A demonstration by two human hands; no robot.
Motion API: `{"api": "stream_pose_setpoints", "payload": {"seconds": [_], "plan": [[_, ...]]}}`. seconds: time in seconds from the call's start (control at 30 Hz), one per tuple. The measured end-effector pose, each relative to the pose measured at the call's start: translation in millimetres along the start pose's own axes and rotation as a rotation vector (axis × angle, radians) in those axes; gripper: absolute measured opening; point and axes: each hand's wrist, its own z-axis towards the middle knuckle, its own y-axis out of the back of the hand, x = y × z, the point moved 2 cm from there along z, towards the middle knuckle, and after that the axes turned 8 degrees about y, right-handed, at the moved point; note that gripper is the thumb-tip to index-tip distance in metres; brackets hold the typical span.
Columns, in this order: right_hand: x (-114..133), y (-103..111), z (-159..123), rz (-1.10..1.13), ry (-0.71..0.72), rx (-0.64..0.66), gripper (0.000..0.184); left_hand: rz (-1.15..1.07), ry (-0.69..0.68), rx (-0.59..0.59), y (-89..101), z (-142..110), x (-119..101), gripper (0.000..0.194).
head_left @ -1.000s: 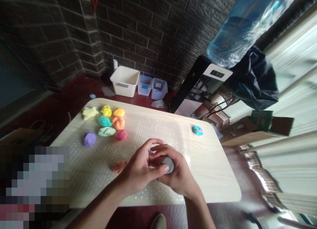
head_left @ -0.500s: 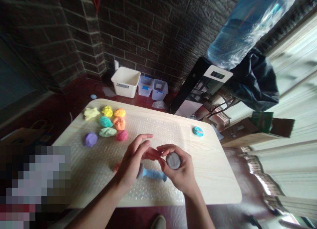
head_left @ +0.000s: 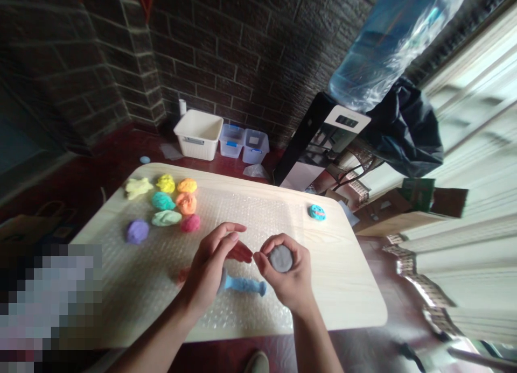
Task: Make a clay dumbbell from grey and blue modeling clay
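The right hand (head_left: 285, 276) is cupping a grey clay ball (head_left: 280, 258), fingers curled around it. The left hand (head_left: 208, 268), fingers together and open, is resting at its 9 o'clock, apparently touching a blue clay roll (head_left: 244, 286).

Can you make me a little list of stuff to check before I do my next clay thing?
1. Flat grey clay disc sitting in the right hand: ok.
2. Left hand holding nothing: ok.
3. Pale blue clay stick lying on the clear bubble wrap: ok.
4. Stick's grey end touching the left hand: cannot tell.
5. Red clay scrap in one piece: cannot tell, the left hand partly hides it.
6. Round purple clay lump and the other coloured lumps away from both hands: ok.
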Motion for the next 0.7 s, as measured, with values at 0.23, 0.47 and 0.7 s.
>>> {"api": "stream_pose_setpoints", "payload": {"seconds": [0.23,0.47,0.7], "plan": [[2,-3,0,-0.007,0.015,0.0,0.018,0.052,-0.014,-0.01,-0.6,0,-2,0.034],[2,-5,0,0.049,-0.005,-0.023,0.012,0.073,-0.022,-0.027,-0.4,-1,-6,0.032],[-1,-10,-1,0.18,-0.118,-0.007,0.015,0.081,-0.036,-0.019,1.8,-3,-7,0.031]]}}
